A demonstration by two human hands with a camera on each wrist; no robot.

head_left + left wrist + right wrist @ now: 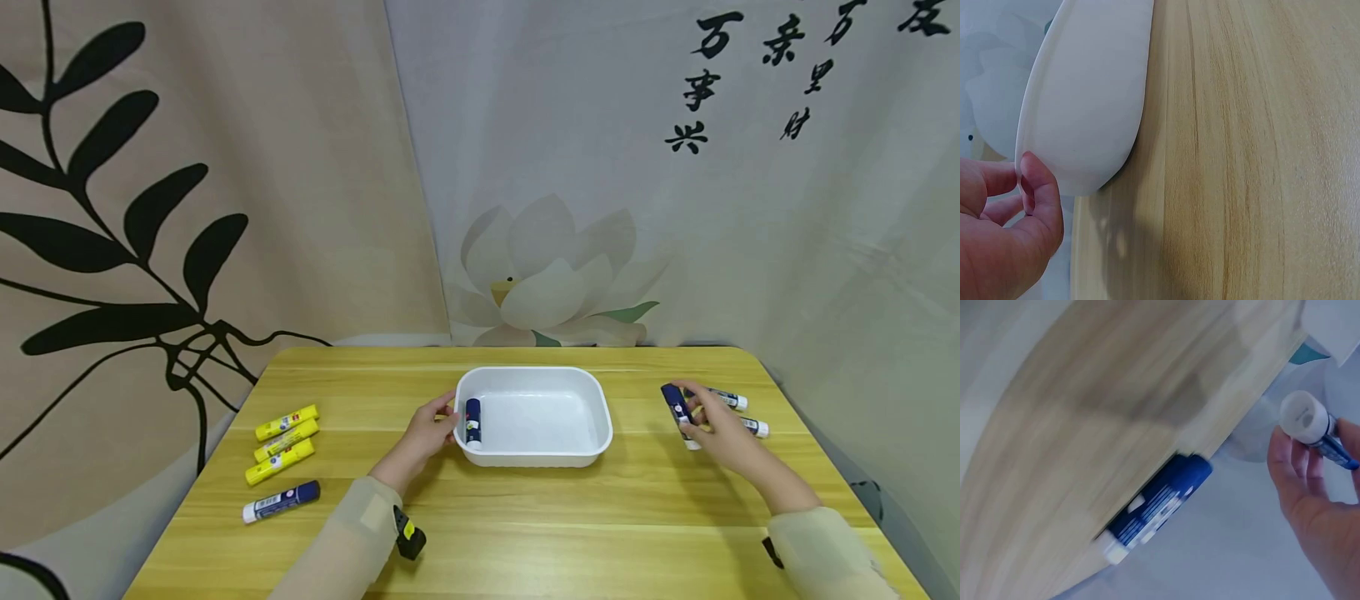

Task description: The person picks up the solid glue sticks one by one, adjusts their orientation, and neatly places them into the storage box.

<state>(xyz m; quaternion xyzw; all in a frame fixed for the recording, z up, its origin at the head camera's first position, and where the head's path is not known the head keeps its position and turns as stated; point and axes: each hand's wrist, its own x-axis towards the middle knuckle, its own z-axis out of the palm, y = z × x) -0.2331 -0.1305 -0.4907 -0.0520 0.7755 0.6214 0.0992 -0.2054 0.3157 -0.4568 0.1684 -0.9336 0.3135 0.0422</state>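
Observation:
My left hand [427,433] grips the left end of a white plastic tray [536,459]. In the left wrist view, the thumb and fingers pinch the rim of the tray [1085,94]. A dark blue glue stick [472,421] with a white end lies inside, along the left wall. To the right of the tray, my right hand [716,429] holds another blue glue stick [677,407], tilted above the table; its white end [1304,417] faces the right wrist camera. Two more blue glue sticks, one farther back [732,400] and one nearer [756,427], lie partly hidden behind that hand.
Several yellow glue sticks [285,440] lie side by side on the left of the wooden table [540,533], with one blue glue stick [281,502] in front of them. A printed curtain [337,183] hangs behind the table's back edge.

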